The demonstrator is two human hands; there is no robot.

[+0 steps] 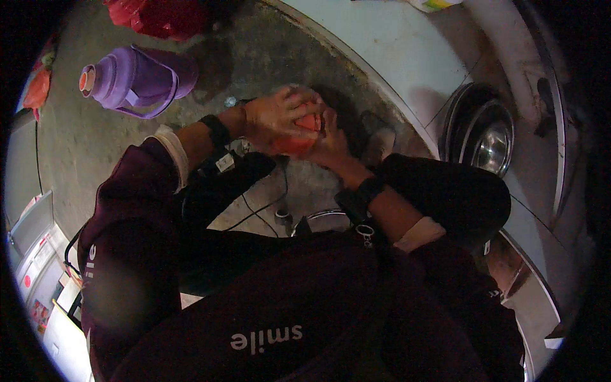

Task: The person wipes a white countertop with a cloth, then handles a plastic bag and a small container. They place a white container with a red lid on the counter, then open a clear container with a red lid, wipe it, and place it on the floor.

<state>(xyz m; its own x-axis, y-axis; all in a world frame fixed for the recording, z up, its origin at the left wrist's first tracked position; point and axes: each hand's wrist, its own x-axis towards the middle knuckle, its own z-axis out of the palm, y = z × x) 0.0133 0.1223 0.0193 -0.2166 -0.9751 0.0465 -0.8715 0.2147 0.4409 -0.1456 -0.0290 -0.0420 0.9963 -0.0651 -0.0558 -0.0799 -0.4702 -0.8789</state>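
Both hands are closed around a red-orange object [294,146] held out in front of my knees. Its kind is unclear, as fingers cover much of it and the light is dim. My left hand [280,118] lies over its top and left side, fingers bent across it. My right hand [330,145] grips the right side, with its fingers pointing up. A dark band is on each wrist. To the left of the hands, a purple thermos flask [130,79] with a carrying handle rests on the concrete floor [267,48].
A red plastic bag or bundle [156,18] lies at the far left, with an orange bag [38,89] by the left rim. Metal basins [493,137] lean against the pale tiled surface [388,38] at right. A black cable [258,213] runs across the floor near my legs.
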